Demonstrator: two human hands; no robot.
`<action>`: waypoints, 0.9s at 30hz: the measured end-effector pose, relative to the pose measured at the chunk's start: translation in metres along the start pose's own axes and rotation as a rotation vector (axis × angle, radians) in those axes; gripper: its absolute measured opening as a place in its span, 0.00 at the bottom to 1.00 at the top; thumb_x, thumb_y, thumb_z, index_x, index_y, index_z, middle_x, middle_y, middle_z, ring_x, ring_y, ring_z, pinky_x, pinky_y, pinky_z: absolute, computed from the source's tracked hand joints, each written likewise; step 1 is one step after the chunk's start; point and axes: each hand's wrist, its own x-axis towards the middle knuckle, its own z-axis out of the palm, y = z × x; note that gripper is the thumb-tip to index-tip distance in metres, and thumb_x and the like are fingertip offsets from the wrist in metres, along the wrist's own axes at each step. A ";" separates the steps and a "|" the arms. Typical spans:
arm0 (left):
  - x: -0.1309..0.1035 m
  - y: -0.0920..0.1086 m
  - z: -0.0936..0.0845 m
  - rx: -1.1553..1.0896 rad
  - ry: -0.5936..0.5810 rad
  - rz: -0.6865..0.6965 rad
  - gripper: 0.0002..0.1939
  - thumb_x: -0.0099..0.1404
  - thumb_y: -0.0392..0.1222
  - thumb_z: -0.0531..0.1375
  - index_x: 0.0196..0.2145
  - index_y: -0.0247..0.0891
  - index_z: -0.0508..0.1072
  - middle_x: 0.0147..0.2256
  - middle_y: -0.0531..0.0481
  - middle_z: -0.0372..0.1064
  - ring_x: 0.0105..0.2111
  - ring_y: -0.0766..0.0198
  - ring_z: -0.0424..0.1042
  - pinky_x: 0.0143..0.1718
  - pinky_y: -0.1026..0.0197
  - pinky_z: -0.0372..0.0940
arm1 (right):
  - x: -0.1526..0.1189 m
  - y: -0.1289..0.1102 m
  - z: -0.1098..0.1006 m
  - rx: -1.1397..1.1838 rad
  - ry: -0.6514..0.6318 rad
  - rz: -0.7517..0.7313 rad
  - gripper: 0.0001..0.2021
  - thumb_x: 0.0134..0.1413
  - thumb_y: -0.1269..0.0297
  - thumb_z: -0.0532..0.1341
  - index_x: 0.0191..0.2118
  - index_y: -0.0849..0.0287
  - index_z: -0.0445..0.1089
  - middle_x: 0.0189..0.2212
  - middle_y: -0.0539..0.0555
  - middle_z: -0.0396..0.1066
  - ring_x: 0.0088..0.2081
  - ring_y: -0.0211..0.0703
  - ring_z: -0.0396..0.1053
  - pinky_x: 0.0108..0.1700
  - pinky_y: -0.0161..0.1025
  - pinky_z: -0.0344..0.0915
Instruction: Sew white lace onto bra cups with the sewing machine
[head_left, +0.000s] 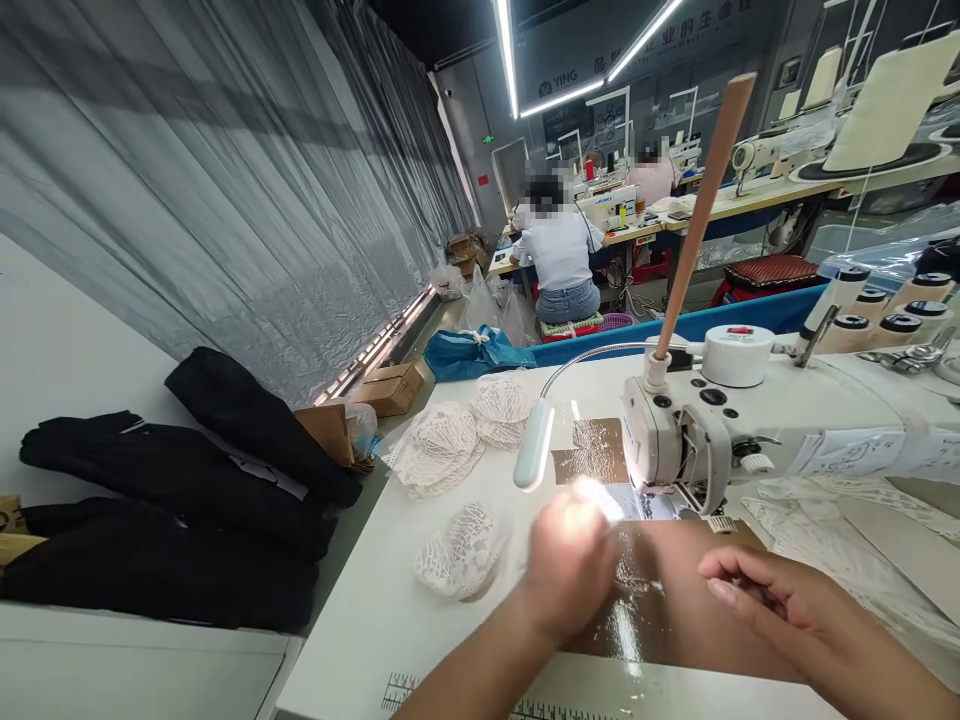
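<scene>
My left hand (574,555) is blurred by motion just left of the sewing machine's needle area (679,455), under bright lamp light. Its fingers are curled, and a small white piece shows at the fingertips. Over the brown plate (682,610) my right hand (780,600) hovers, palm turned inward, fingers loosely bent and apart, holding nothing visible. To the left of my left hand lies a cup-shaped white lace piece (463,550). Stacks of similar lace pieces (439,445) rest behind it on the white table (367,610).
A lamp (534,445) on a bent neck hangs near the machine. Lace fabric (847,540) lies at the right, below thread cones (900,330). Dark garments (187,510) are piled at the left. A person (559,250) sits farther back.
</scene>
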 end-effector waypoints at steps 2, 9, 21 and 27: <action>0.012 0.014 0.035 0.167 -0.145 0.082 0.09 0.60 0.29 0.51 0.25 0.35 0.67 0.25 0.45 0.65 0.28 0.58 0.63 0.34 0.55 0.60 | 0.012 0.000 0.000 -0.128 -0.022 -0.072 0.15 0.59 0.49 0.53 0.36 0.50 0.73 0.29 0.50 0.74 0.32 0.47 0.71 0.34 0.40 0.65; 0.000 0.047 0.048 0.224 -0.263 0.097 0.11 0.63 0.41 0.55 0.32 0.30 0.72 0.28 0.40 0.67 0.29 0.54 0.64 0.33 0.51 0.61 | 0.028 0.004 0.022 -0.521 -0.045 -0.272 0.19 0.61 0.71 0.45 0.42 0.55 0.73 0.38 0.55 0.76 0.40 0.45 0.73 0.40 0.40 0.68; 0.005 0.003 0.038 -0.159 -0.186 0.197 0.15 0.68 0.35 0.50 0.47 0.32 0.73 0.46 0.40 0.71 0.39 0.55 0.68 0.40 0.55 0.67 | 0.026 0.032 0.046 -1.029 0.271 -0.514 0.28 0.43 0.84 0.52 0.48 0.52 0.70 0.36 0.52 0.73 0.28 0.41 0.71 0.27 0.34 0.67; 0.018 -0.007 0.045 -0.161 -0.179 0.218 0.15 0.67 0.34 0.51 0.46 0.33 0.73 0.45 0.40 0.72 0.39 0.53 0.68 0.41 0.52 0.67 | 0.036 0.021 0.049 -1.061 0.352 -0.462 0.27 0.41 0.87 0.51 0.41 0.52 0.75 0.36 0.52 0.76 0.23 0.39 0.69 0.23 0.35 0.66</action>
